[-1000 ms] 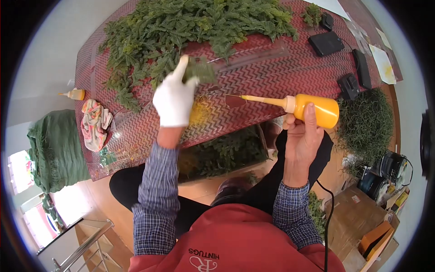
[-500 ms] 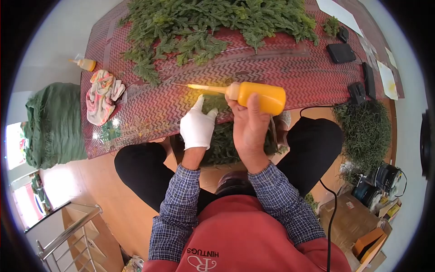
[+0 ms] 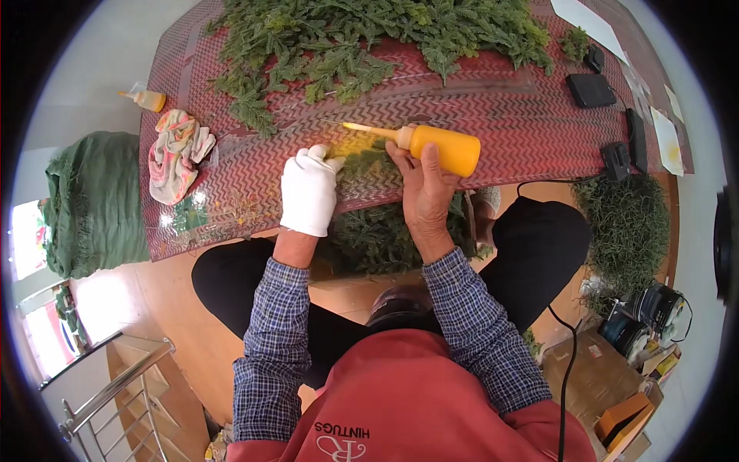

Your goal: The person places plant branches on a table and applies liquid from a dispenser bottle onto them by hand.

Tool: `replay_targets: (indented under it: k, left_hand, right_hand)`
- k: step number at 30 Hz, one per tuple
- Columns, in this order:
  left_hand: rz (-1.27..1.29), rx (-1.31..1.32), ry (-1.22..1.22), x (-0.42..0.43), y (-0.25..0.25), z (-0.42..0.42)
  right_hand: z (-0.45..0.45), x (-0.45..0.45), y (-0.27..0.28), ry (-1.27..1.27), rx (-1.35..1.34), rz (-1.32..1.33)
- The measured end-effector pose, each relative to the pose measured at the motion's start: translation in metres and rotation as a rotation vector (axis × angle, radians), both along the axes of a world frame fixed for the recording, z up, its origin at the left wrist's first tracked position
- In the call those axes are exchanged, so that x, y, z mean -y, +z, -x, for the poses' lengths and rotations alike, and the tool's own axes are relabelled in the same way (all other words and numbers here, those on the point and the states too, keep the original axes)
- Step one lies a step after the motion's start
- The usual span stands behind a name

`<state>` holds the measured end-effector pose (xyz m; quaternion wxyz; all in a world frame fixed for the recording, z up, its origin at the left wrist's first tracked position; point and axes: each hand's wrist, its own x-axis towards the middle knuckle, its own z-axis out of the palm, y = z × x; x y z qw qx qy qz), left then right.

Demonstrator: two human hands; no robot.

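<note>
My right hand (image 3: 428, 192) is bare and grips a yellow squeeze bottle (image 3: 448, 151). The bottle lies nearly level, its long thin nozzle pointing left over the table. My left hand (image 3: 309, 192) wears a white glove, with the fingers curled in at the near end of a small green sprig (image 3: 369, 161). The sprig lies below the nozzle, between my two hands; the exact grip on it is partly hidden by the glove. Yellow stains mark the table around the sprig.
Green branches (image 3: 369, 38) are piled at the back of the red patterned table (image 3: 523, 131). A rag (image 3: 178, 154) and a second glue-like bottle (image 3: 148, 100) lie left. Black devices (image 3: 590, 90) with cables sit right. More greenery (image 3: 369, 239) fills a box below the table edge.
My left hand has shifted left and its outstretched finger has curled in. More of the sprig now shows. The bottle in my right hand stays over the table, its nozzle slightly farther right.
</note>
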<state>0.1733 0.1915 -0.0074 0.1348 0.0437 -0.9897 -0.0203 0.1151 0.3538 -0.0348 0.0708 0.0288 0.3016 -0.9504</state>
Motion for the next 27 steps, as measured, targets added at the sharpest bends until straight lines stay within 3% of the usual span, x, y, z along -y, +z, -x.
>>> replay_targets:
  k: [5,12,21,27]
  left_hand:
    - [-0.598,-0.022,-0.114,0.014,-0.002,0.0]
    - [-1.402,0.201,0.325,0.006,0.013,-0.002]
    - [-1.503,0.116,0.482,0.0,0.014,-0.012]
    - [-0.583,0.004,0.459,-0.009,0.001,-0.005]
  right_hand:
    - [0.001,0.001,-0.001,0.0,0.025,0.006]
    - [0.002,0.0,-0.002,0.005,0.04,0.008]
    - [0.002,0.001,-0.002,0.01,0.04,-0.004]
    - [0.001,0.002,-0.003,0.01,0.037,-0.014]
